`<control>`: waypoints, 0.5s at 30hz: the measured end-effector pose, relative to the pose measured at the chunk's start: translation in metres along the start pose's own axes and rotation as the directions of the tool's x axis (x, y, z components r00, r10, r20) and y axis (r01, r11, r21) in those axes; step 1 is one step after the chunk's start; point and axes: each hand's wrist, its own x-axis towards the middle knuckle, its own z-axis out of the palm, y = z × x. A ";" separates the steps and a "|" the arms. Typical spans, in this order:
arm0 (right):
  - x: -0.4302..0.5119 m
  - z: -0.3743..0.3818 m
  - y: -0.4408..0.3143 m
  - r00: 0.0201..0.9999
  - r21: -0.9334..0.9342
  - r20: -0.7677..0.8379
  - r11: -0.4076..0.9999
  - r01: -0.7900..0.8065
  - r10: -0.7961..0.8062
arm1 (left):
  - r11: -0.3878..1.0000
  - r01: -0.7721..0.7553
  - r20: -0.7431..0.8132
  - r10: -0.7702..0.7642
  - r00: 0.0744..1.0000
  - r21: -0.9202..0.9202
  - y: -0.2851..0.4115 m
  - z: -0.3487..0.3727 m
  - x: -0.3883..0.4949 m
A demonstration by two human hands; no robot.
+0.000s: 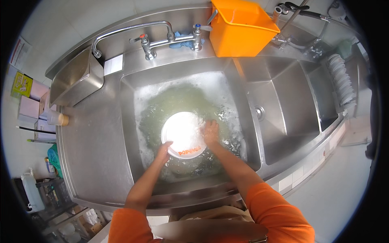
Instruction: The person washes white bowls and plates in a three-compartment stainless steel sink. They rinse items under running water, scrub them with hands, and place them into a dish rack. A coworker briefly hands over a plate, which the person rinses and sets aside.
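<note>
A round white plate (184, 133) with orange writing on its rim is held over the cloudy, foamy water (182, 94) in the left steel sink basin (129, 121). My left hand (164, 151) grips its lower left edge, the thumb on top and the fingers hidden underneath. Over at the plate's right edge is my right hand (211, 132), its fingers curled and partly blurred. Whether it holds a sponge or cloth against the plate cannot be seen. Glare washes out the middle of the plate.
Behind the basin stand a chrome mixer tap (133, 27), a blue cloth (182, 43) and an orange bucket (240, 39). A second basin (294, 106) adjoins on the right, with a rack of white plates (342, 79) beyond. A steel container (77, 79) sits at the left.
</note>
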 end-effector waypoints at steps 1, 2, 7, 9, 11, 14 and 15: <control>0.006 -0.014 -0.004 0.999 0.098 -0.032 0.995 0.017 -0.013 | 1.000 0.021 0.006 -0.020 1.000 -0.024 0.003 0.002 -0.002; 0.010 -0.031 -0.011 0.998 0.195 -0.066 0.980 0.037 -0.024 | 0.998 0.041 0.014 -0.040 0.999 -0.045 0.005 0.004 -0.003; 0.014 -0.121 -0.052 0.947 0.144 -0.101 0.937 0.317 -0.304 | 0.990 0.027 0.154 -0.005 0.988 -0.140 0.012 0.041 0.005; 0.009 -0.139 -0.080 0.899 0.019 -0.104 0.902 0.430 -0.426 | 0.985 0.054 0.146 -0.030 0.989 -0.165 0.016 0.065 0.015; 0.020 -0.171 -0.084 0.893 -0.052 -0.346 0.956 0.289 -0.289 | 0.977 -0.084 0.169 0.118 0.979 -0.197 0.015 0.088 0.018; 0.027 -0.220 -0.063 0.937 0.155 -0.278 0.952 0.263 -0.213 | 0.969 -0.140 0.136 0.169 0.976 -0.203 0.018 0.110 0.021; 0.025 -0.231 -0.062 0.907 0.151 -0.297 0.923 0.353 -0.298 | 0.977 -0.118 0.088 0.136 0.987 -0.180 0.018 0.115 0.020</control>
